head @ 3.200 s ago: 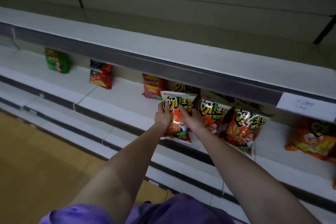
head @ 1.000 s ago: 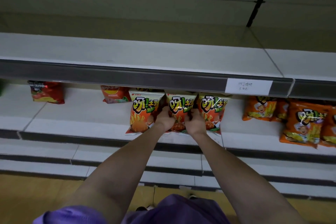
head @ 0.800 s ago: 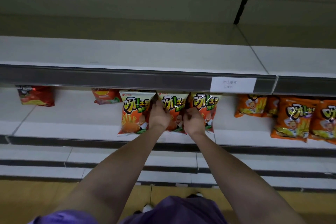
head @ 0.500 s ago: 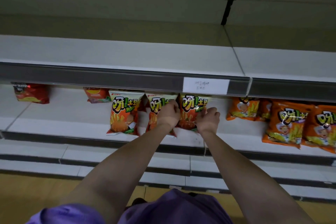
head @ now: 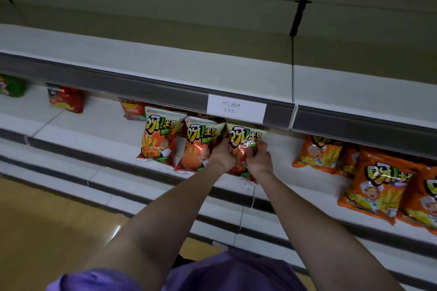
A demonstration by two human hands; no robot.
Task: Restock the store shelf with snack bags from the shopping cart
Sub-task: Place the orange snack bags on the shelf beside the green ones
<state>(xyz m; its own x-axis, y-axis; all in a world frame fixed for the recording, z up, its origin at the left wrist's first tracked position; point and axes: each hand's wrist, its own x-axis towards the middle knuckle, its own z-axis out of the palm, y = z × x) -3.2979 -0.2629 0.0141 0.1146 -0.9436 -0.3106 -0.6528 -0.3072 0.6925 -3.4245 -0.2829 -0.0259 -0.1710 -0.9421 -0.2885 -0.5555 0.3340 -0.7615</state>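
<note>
Currently both hands grip one snack bag: left hand on its left edge, right hand on its right. Bag stands at the shelf front edge, rightmost of three.

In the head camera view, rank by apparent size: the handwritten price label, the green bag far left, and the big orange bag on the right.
1. Orange bag, though it sits nearest the camera.
2. Price label.
3. Green bag, cut off by the frame edge, so unsure.

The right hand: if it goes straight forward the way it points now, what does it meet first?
The right hand already grips the rightmost red snack bag; pushed on, probably the shelf's dark back behind it, though depth is unclear.
</note>
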